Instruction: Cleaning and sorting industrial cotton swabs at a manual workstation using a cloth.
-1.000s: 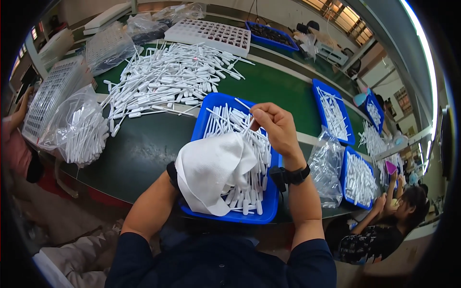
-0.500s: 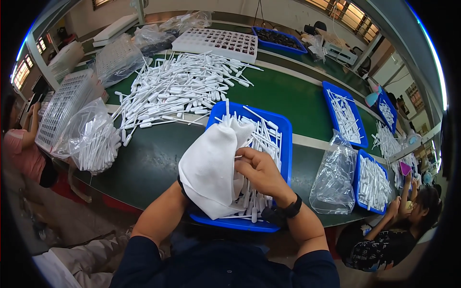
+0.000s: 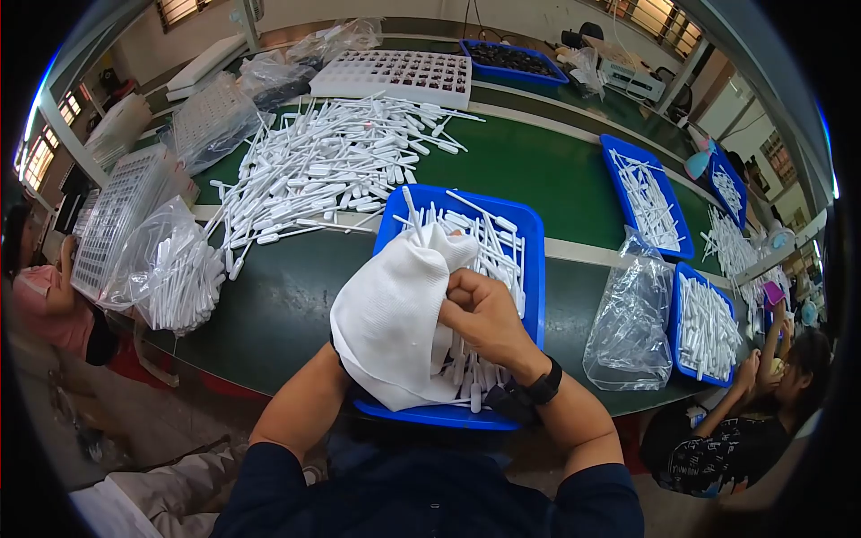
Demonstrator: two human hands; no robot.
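Pressing into the white cloth (image 3: 390, 323), the right hand (image 3: 484, 314) sits curled in a loose fist over the near half of the blue tray (image 3: 529, 269), its fingers clenched against the cloth's right edge; whether one of the thin white plastic droppers (image 3: 489, 247) is pinched inside them cannot be told. The cloth lies draped over the tray's left side, its long axis running from the near rim up and away toward the far corner, directly left of the right fingers and touching them. The left hand is hidden beneath the cloth, so its grasp cannot be told; only its forearm shows, rising from the lower edge under the fabric. The right forearm comes in from the lower right, a dark watch (image 3: 543, 386) at the wrist, bent inward. Beyond the tray, a large loose pile of droppers (image 3: 332, 166) spreads over the green counter (image 3: 269, 314), well apart from both hands.
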